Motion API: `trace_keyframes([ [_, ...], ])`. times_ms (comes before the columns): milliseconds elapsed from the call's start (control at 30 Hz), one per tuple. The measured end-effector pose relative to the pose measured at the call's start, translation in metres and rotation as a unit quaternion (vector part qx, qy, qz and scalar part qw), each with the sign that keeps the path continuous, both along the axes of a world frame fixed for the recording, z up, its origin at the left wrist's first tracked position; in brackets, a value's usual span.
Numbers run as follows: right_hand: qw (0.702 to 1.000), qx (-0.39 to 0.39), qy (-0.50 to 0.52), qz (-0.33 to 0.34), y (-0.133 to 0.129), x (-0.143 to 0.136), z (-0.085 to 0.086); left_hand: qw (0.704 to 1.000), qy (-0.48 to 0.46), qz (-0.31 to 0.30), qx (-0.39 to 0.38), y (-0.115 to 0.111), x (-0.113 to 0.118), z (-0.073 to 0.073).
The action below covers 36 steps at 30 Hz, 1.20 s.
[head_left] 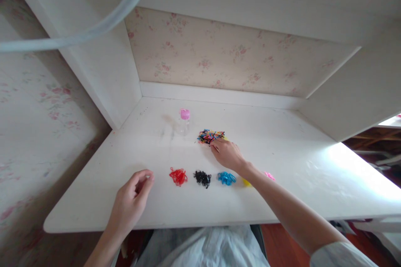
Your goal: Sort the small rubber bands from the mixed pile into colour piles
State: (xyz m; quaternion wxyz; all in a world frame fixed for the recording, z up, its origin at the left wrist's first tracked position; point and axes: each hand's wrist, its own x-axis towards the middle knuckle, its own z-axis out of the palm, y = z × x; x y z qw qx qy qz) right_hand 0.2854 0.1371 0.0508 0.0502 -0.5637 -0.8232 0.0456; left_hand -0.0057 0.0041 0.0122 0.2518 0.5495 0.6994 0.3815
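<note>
My right hand point(227, 152) reaches over the near edge of a heap of mixed-colour small rubber bands point(210, 135). Its fingers are bent together and touch the heap; whatever is between the fingertips is hidden. My left hand point(131, 195) rests at the left of the table, fingers curled toward the thumb, with nothing visible in it. Between the hands lie sorted piles of red bands point(178, 177), black bands point(203, 178) and blue bands point(227, 178). My right forearm partly covers yellow bands point(246, 182) and pink bands point(269, 176).
A clear small bottle point(184, 127) with a pink cap stands behind the piles, left of the heap. The white table point(150, 133) is bounded by a back ledge point(219, 93) and side panels. A pale curved tube point(103, 27) crosses the upper left of the view.
</note>
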Motion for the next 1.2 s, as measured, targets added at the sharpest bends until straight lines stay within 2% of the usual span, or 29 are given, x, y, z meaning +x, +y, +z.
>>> trace_keyframes([
  [200,0.994,0.013,0.095,0.045,-0.002,0.009,0.001,1.0,0.006,-0.005,-0.002,0.002,-0.001,-0.002],
  [333,0.978,0.035,0.18,0.101,-0.019,0.012,-0.001,1.0,0.002,-0.007,-0.006,0.002,0.0,-0.003],
  [533,0.981,0.009,0.093,0.168,-0.055,0.01,0.003,1.0,0.012,-0.013,-0.009,0.001,0.001,-0.002],
  [767,0.979,-0.01,0.028,0.2,-0.065,0.006,0.007,0.999,0.028,-0.021,0.001,0.001,0.0,-0.004],
  [967,0.982,-0.018,0.08,0.173,-0.06,0.011,0.005,0.999,0.034,-0.019,0.006,0.001,0.001,-0.004],
  [1200,0.996,0.012,0.073,0.057,-0.033,0.022,0.002,0.999,0.032,-0.023,0.005,0.001,0.001,-0.004],
])
